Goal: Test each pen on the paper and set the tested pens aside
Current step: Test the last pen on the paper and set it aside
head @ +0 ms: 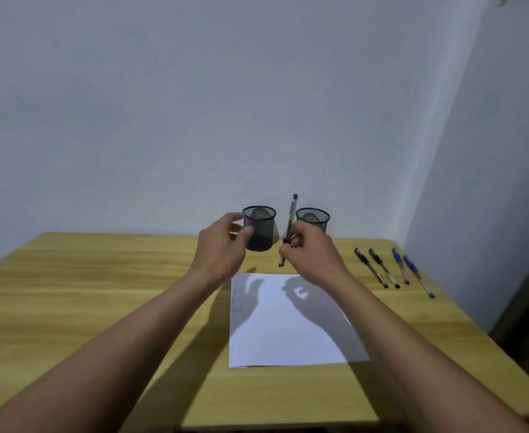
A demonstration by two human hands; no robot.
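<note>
My left hand [225, 242] hovers half-curled and empty beside the left cup [259, 228], close enough to knock it over. My right hand [310, 254] pinches a pen [290, 221] upright above the paper [288, 326]; a loose grip could drop it. Four pens [392, 268] lie right.

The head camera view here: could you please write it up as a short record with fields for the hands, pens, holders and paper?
Right hand: right hand holds one pen roughly upright above the table
Left hand: left hand raised, fingers curled near the left mesh holder; whether it touches is unclear
Holders: second mesh holder partly behind the right hand
Pens lying flat: two black pens and two blue pens, right of the paper
Paper: white sheet, faint marks near its left edge
Surface: wooden table
</note>
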